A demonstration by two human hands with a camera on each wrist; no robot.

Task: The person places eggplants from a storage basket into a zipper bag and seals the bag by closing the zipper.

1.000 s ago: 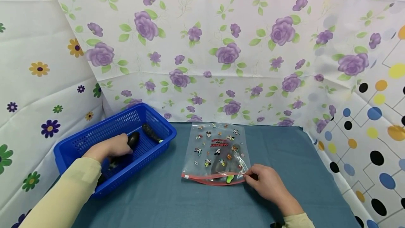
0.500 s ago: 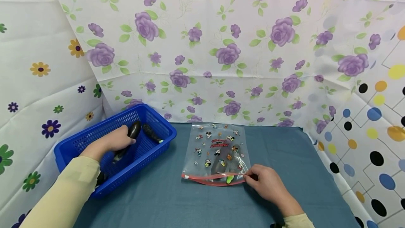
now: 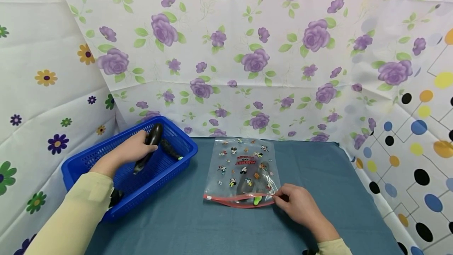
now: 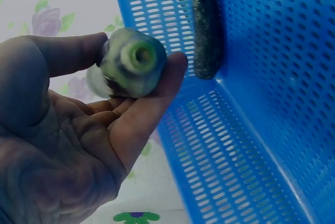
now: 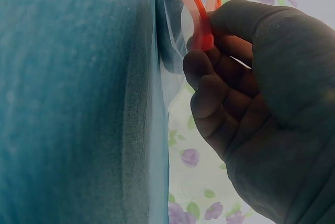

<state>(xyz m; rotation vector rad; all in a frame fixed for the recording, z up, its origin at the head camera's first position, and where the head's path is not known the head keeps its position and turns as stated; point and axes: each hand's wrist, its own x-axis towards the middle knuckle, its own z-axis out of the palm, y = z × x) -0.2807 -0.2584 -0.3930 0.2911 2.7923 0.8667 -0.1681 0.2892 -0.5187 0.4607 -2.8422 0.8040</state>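
In the head view my left hand [image 3: 130, 148] holds a glossy dark eggplant [image 3: 154, 133], tilted, over the blue basket [image 3: 152, 185]. The left wrist view shows its pale green stem end [image 4: 140, 59] between thumb and fingers. A dark, rough-skinned cucumber [image 3: 170, 149] with a light green tip lies in the basket's right end. My right hand [image 3: 301, 206] pinches the right corner of a clear zip bag [image 3: 226, 168] by its red-orange zip strip [image 5: 201, 22]. Inside the bag, a dark shape with a bright green tip [image 3: 257, 200] shows through the printed plastic.
Under my left sleeve [image 3: 81, 204], a dark thing [image 3: 116, 197] shows partly at the basket's near side. The bag lies flat on the blue-green tablecloth [image 3: 198, 231]. A flower-printed cloth [image 3: 233, 101] hangs behind; a dotted cloth [image 3: 407, 160] stands at the right.
My left hand has lifted the eggplant up and slightly right; more of it now shows above the basket floor. My right hand and the bag have stayed in place.
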